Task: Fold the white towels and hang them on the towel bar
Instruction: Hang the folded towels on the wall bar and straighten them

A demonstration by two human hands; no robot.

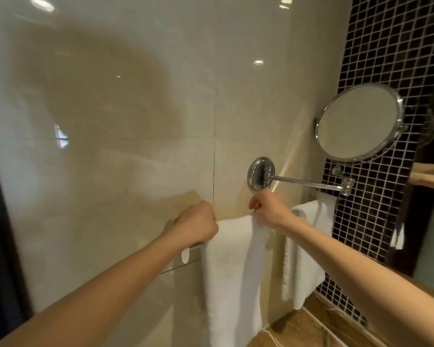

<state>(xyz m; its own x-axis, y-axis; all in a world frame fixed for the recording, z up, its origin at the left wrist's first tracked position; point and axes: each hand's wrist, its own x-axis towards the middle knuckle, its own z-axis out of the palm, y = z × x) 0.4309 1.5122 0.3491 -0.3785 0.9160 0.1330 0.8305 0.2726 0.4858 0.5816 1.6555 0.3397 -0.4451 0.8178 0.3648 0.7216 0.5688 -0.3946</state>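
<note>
A folded white towel (232, 271) hangs over the chrome towel bar (193, 247) on the cream tiled wall. My left hand (196, 222) grips the towel's top left corner at the bar. My right hand (268, 209) pinches the towel's top right edge. A second white towel (302, 251) hangs on the same bar further right, partly hidden behind my right forearm. Most of the bar is covered by the towels and my hands.
A round chrome swing-arm mirror (358, 122) sticks out from its wall mount (259, 174) just above my right hand. Dark mosaic tiles (386, 58) cover the right wall. A brown marble counter (303, 329) lies below the towels.
</note>
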